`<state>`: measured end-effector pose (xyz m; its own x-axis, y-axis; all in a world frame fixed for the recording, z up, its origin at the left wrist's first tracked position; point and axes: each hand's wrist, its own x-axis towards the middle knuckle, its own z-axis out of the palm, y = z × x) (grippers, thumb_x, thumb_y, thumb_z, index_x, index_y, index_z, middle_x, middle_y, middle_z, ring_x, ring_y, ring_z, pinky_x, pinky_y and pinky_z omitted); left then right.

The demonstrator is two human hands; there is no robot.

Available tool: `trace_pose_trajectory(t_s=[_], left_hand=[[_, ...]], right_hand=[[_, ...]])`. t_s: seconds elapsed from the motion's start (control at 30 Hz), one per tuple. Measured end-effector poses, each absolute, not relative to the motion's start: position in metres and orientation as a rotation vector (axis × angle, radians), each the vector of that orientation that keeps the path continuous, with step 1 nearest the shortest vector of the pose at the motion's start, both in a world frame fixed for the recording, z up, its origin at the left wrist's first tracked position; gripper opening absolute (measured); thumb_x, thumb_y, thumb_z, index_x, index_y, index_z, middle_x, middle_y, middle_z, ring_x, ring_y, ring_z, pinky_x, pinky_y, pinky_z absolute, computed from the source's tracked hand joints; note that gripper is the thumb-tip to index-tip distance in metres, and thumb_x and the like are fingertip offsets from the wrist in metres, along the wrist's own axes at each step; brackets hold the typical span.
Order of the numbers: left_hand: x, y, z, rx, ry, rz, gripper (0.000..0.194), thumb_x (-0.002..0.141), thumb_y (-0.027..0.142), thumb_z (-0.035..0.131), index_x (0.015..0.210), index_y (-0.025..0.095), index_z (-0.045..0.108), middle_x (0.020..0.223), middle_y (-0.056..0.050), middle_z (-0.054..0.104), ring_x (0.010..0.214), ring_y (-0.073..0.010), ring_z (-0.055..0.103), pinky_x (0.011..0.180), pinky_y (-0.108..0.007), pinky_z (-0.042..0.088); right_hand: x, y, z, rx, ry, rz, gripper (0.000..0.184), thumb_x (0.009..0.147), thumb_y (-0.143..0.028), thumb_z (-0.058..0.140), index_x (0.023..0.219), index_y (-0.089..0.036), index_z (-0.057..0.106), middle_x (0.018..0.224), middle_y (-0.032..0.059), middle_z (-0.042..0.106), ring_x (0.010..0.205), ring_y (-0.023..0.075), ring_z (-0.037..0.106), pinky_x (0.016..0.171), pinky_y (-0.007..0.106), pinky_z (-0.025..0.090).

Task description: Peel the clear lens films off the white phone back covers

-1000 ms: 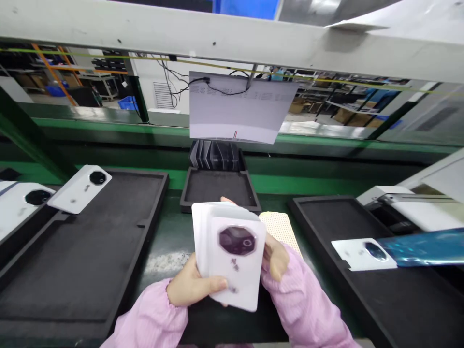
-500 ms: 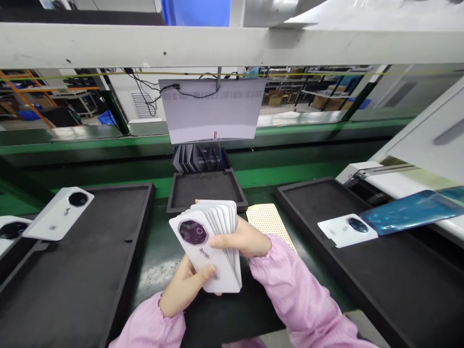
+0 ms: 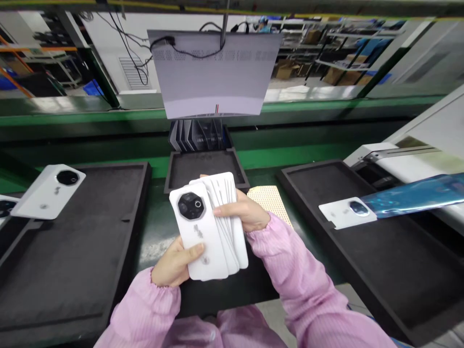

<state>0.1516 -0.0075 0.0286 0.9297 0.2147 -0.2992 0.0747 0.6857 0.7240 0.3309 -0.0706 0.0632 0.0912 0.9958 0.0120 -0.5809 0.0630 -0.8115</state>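
Note:
Both hands hold a fanned stack of several white phone back covers (image 3: 208, 227), each with a dark round camera window near the top. My left hand (image 3: 174, 263) grips the stack from below, thumb pressed on the front cover. My right hand (image 3: 246, 212) closes on the stack's right edge, fingers over the fanned covers. The stack hovers above the green bench between two black trays.
A long black tray (image 3: 72, 241) lies at left with one white cover (image 3: 49, 191) on its far corner. Another black tray (image 3: 380, 261) at right carries a white cover (image 3: 346, 212) beside a blue film strip (image 3: 413, 195). A small black tray (image 3: 206, 169) with upright dark sheets sits ahead. A perforated yellow pad (image 3: 270, 200) lies under my right wrist.
The stack went from squared up to fanned out and tilted left. My right hand moved from behind it to its right edge. The view dropped and shifted slightly.

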Motion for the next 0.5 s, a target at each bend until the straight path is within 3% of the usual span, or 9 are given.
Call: trace_pose_trajectory(t_s=[0.13, 0.27, 0.5], left_hand=[[0.157, -0.008, 0.028, 0.748, 0.480, 0.177, 0.049, 0.078, 0.021, 0.062, 0.125, 0.018, 0.049, 0.111, -0.012, 0.066, 0.100, -0.0270, 0.063, 0.089, -0.040, 0.049], [0.163, -0.009, 0.030, 0.798, 0.563, 0.388, 0.059, 0.078, 0.021, 0.063, 0.132, 0.027, 0.040, 0.125, -0.008, 0.058, 0.109, -0.0246, 0.058, 0.097, -0.038, 0.044], [0.164, 0.001, 0.032, 0.784, 0.644, 0.396, 0.054, 0.076, 0.019, 0.065, 0.127, 0.024, 0.047, 0.119, -0.008, 0.063, 0.107, -0.0254, 0.059, 0.094, -0.038, 0.047]], right_hand=[[0.336, -0.066, 0.058, -0.818, -0.655, 1.327, 0.049, 0.061, -0.011, 0.072, 0.107, -0.020, 0.057, 0.103, 0.0021, 0.067, 0.094, 0.0207, 0.064, 0.087, 0.037, 0.050], [0.338, -0.067, 0.058, -0.849, -0.642, 1.346, 0.027, 0.066, -0.016, 0.071, 0.091, -0.015, 0.061, 0.090, 0.0035, 0.070, 0.083, 0.0202, 0.066, 0.083, 0.039, 0.052], [0.346, -0.071, 0.058, -0.896, -0.649, 1.311, 0.036, 0.059, -0.006, 0.071, 0.093, -0.015, 0.062, 0.084, 0.0016, 0.070, 0.080, 0.0209, 0.067, 0.079, 0.039, 0.053]])
